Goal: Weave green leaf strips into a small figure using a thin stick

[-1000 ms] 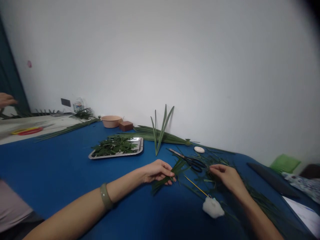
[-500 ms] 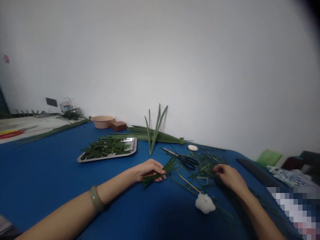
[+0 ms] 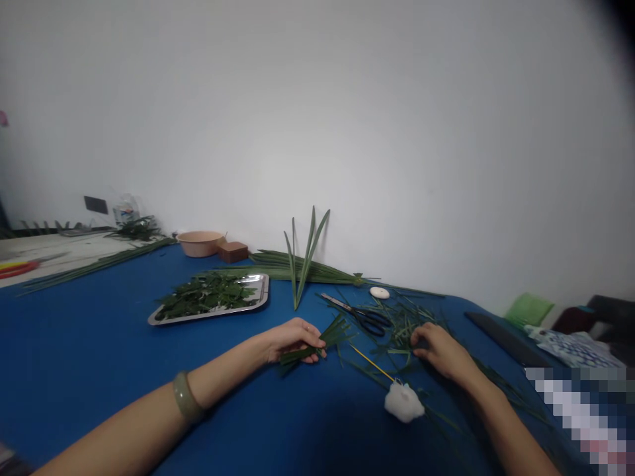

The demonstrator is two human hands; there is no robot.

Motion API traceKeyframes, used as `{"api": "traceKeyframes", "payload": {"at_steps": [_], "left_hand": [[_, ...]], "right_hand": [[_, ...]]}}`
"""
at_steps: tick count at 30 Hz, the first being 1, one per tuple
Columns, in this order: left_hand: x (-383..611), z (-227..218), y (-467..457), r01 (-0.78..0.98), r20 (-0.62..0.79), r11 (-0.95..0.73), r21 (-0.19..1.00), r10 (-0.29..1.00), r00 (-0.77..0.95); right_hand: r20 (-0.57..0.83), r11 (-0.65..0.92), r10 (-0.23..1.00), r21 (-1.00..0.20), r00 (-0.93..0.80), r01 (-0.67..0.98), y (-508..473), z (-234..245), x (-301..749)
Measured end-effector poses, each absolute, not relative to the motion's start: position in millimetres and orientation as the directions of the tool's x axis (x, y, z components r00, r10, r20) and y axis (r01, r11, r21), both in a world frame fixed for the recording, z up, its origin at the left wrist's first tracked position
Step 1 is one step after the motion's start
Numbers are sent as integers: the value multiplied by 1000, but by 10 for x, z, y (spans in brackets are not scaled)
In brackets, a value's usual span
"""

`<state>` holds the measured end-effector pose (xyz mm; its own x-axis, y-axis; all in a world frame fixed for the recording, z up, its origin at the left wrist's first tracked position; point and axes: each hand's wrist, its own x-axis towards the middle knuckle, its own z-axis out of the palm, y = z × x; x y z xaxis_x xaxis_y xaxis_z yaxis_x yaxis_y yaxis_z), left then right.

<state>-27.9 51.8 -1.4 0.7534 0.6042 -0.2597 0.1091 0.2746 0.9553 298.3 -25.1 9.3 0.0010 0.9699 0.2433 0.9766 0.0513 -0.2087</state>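
Note:
My left hand (image 3: 298,340) is closed around a small bundle of green leaf strips (image 3: 333,332), whose cut ends fan out to the right. My right hand (image 3: 432,345) is at the edge of a loose pile of green leaf scraps (image 3: 403,327), fingers curled together. Whether a scrap is between those fingers I cannot make out. Between the hands lie black-handled scissors (image 3: 360,315), blades pointing left and away. Nearer me is a thin yellow stick (image 3: 373,363) beside a white fluffy lump (image 3: 404,402).
A metal tray (image 3: 264,291) of cut leaves stands on the blue table (image 3: 99,370) at left. Behind are a peach basin (image 3: 201,243), a brown box (image 3: 233,251), long leaves (image 3: 317,270) along the wall and a white oval object (image 3: 380,292). A dark flat object (image 3: 501,337) lies right.
My right hand has moved slightly left over the scraps. My left hand keeps its hold on the leaf strips. The whole view has shifted a little.

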Motion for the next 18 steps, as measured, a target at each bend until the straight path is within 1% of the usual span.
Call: {"api": "traceKeyframes", "payload": {"at_steps": [4,8,11,14,18], "left_hand": [[-274,-20,521,111,-261,276,955,598,758],[-276,-34,524,113,-260,273,955,598,758],[-275,-42,527,116,-262,272,955,599,757],[-272,-42,526,117,-261,268,956,601,755],[-272,-31,514,116,-257,263,958,600,758]], "right_hand": [[227,81,973,-188,-37,979,-246,91,2958],[282,88,959,-200,-29,976,-257,106,2926],[371,66,928,-235,27,970,-284,142,2880],[494,67,865,-294,92,954,-307,209,2797],[669,169,727,-389,152,906,-308,326,2677]]}}
